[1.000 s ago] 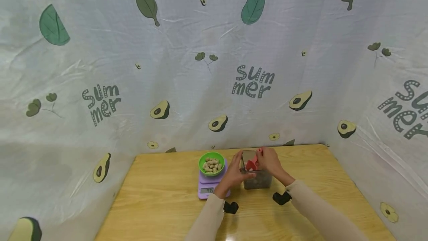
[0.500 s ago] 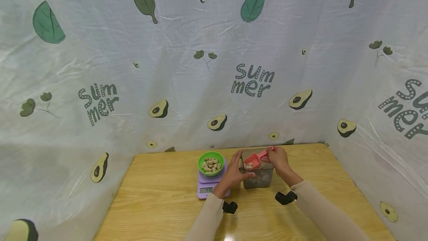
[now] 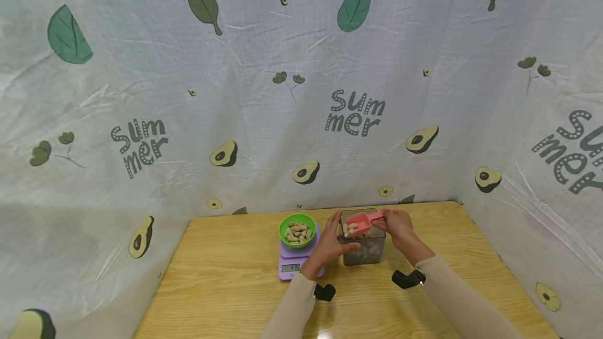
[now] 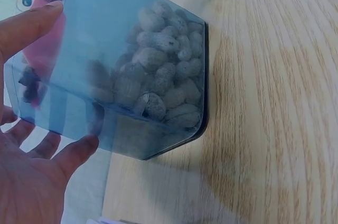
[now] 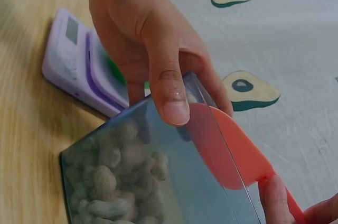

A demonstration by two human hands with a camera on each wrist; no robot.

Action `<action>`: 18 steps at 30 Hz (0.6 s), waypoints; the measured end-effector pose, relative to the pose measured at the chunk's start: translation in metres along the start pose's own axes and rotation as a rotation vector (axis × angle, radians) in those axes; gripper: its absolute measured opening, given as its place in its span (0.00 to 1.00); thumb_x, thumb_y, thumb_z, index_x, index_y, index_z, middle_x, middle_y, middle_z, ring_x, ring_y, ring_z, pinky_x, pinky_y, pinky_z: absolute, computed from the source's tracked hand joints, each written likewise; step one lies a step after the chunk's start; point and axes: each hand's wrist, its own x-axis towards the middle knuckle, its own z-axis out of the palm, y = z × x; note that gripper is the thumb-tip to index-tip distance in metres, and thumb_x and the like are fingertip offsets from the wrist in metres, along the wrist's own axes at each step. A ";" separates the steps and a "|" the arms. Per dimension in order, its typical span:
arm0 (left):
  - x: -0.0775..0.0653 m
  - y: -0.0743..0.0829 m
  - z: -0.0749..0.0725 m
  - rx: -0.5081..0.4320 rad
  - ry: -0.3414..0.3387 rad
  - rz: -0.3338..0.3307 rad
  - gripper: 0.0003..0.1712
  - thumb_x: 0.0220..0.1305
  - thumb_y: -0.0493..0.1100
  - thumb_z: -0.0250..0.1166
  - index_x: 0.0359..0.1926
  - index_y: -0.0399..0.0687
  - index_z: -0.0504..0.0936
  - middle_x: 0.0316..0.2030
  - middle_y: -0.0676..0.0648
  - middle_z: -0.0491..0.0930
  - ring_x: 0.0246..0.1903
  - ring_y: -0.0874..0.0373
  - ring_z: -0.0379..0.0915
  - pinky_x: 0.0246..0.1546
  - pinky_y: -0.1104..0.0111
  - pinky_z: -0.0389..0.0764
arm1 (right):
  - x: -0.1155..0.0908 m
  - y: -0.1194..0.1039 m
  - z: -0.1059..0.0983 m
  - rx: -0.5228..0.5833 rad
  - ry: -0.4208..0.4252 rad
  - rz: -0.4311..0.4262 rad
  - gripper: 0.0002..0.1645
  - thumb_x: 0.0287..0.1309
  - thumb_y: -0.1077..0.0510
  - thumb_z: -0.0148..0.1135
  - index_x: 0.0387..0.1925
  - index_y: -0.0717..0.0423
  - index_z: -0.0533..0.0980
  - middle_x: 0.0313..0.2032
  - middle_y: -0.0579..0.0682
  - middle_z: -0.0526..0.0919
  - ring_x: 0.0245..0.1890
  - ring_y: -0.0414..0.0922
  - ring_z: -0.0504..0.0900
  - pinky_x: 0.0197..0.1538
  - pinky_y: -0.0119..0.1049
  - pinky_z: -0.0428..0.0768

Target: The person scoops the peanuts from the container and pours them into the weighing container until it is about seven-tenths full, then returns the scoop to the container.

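A clear, dark-tinted box point(image 3: 363, 255) stands on the table, its lower part filled with unshelled peanuts point(image 4: 163, 71). My left hand point(image 3: 327, 245) grips its near left corner, thumb on one wall and fingers on another; the left wrist view shows this hand point(image 4: 34, 182) close up. Between the fingers and thumb of my right hand point(image 3: 398, 227) is the handle of a pink scoop point(image 3: 361, 221). The scoop's bowl lies at the box's open top, with a few peanuts point(image 3: 350, 229) in it. In the right wrist view, the scoop point(image 5: 232, 145) shows partly through the box wall.
Left of the box, a purple kitchen scale point(image 3: 288, 253) carries a green bowl point(image 3: 307, 219) of peanuts. Its display point(image 3: 291, 268) is lit with digits too small to read surely. A printed curtain point(image 3: 264, 187) hangs behind the wooden table point(image 3: 226, 266).
The scoop has come up from inside the box to its rim, turning flatter, with peanuts now in it. My right hand has moved right; my left hand stays on the box.
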 end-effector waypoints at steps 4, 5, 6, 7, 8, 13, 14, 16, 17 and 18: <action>0.000 0.001 0.000 0.011 0.010 -0.002 0.62 0.54 0.57 0.74 0.79 0.54 0.43 0.78 0.43 0.46 0.71 0.41 0.59 0.60 0.50 0.75 | -0.002 0.002 -0.003 0.038 -0.004 0.005 0.28 0.77 0.58 0.39 0.67 0.76 0.58 0.24 0.43 0.85 0.26 0.34 0.87 0.42 0.30 0.85; 0.001 0.000 0.000 0.018 0.011 -0.003 0.63 0.54 0.57 0.74 0.79 0.55 0.43 0.78 0.43 0.46 0.71 0.41 0.58 0.61 0.48 0.74 | -0.001 0.003 -0.004 0.046 -0.003 0.005 0.28 0.77 0.58 0.39 0.68 0.76 0.57 0.24 0.43 0.85 0.26 0.33 0.87 0.42 0.30 0.84; 0.001 0.000 0.000 0.024 0.010 -0.003 0.63 0.54 0.58 0.74 0.79 0.55 0.43 0.78 0.43 0.46 0.72 0.41 0.57 0.62 0.47 0.73 | -0.001 0.004 -0.005 0.061 0.000 0.007 0.29 0.77 0.58 0.39 0.68 0.76 0.57 0.24 0.42 0.85 0.27 0.33 0.87 0.42 0.29 0.84; 0.001 0.000 0.000 0.025 0.010 -0.003 0.63 0.54 0.58 0.74 0.79 0.55 0.43 0.78 0.43 0.46 0.72 0.41 0.56 0.63 0.46 0.71 | -0.002 0.004 -0.005 0.075 0.003 0.008 0.29 0.77 0.58 0.39 0.69 0.75 0.56 0.24 0.42 0.84 0.27 0.33 0.87 0.42 0.29 0.84; 0.001 0.000 0.000 0.031 0.008 -0.003 0.63 0.53 0.58 0.74 0.79 0.54 0.43 0.78 0.43 0.47 0.73 0.40 0.55 0.64 0.46 0.70 | -0.001 0.005 -0.006 0.091 0.008 0.008 0.29 0.77 0.58 0.38 0.69 0.75 0.56 0.24 0.42 0.84 0.27 0.33 0.87 0.42 0.28 0.84; 0.000 0.000 -0.002 0.025 -0.002 -0.004 0.63 0.54 0.58 0.74 0.79 0.55 0.42 0.78 0.43 0.45 0.74 0.40 0.51 0.66 0.43 0.65 | -0.002 0.008 -0.011 0.167 0.018 0.020 0.29 0.77 0.59 0.38 0.70 0.74 0.55 0.25 0.43 0.85 0.27 0.33 0.87 0.42 0.27 0.84; -0.001 0.001 -0.002 0.025 -0.004 -0.005 0.64 0.54 0.58 0.74 0.79 0.55 0.41 0.78 0.43 0.45 0.74 0.40 0.51 0.66 0.42 0.65 | -0.002 0.008 -0.013 0.179 0.018 0.024 0.29 0.77 0.59 0.38 0.70 0.74 0.55 0.24 0.43 0.85 0.27 0.34 0.87 0.42 0.27 0.84; -0.002 0.002 -0.003 0.020 -0.005 -0.008 0.64 0.54 0.59 0.73 0.79 0.55 0.40 0.78 0.43 0.44 0.74 0.39 0.50 0.66 0.42 0.64 | -0.003 0.006 -0.016 0.202 0.013 0.031 0.29 0.77 0.59 0.37 0.71 0.72 0.54 0.25 0.44 0.84 0.28 0.34 0.87 0.44 0.27 0.84; -0.003 0.002 -0.004 0.021 -0.004 -0.011 0.64 0.54 0.59 0.73 0.79 0.56 0.40 0.78 0.43 0.44 0.74 0.39 0.50 0.66 0.42 0.64 | -0.004 0.005 -0.018 0.211 0.009 0.032 0.28 0.77 0.60 0.38 0.71 0.72 0.54 0.25 0.44 0.84 0.28 0.34 0.87 0.45 0.27 0.84; -0.003 0.003 -0.004 0.027 -0.002 -0.012 0.64 0.54 0.60 0.73 0.79 0.56 0.40 0.78 0.43 0.43 0.75 0.39 0.50 0.67 0.42 0.64 | -0.004 0.003 -0.020 0.224 0.006 0.030 0.27 0.77 0.60 0.38 0.70 0.71 0.55 0.24 0.44 0.84 0.28 0.34 0.87 0.45 0.27 0.83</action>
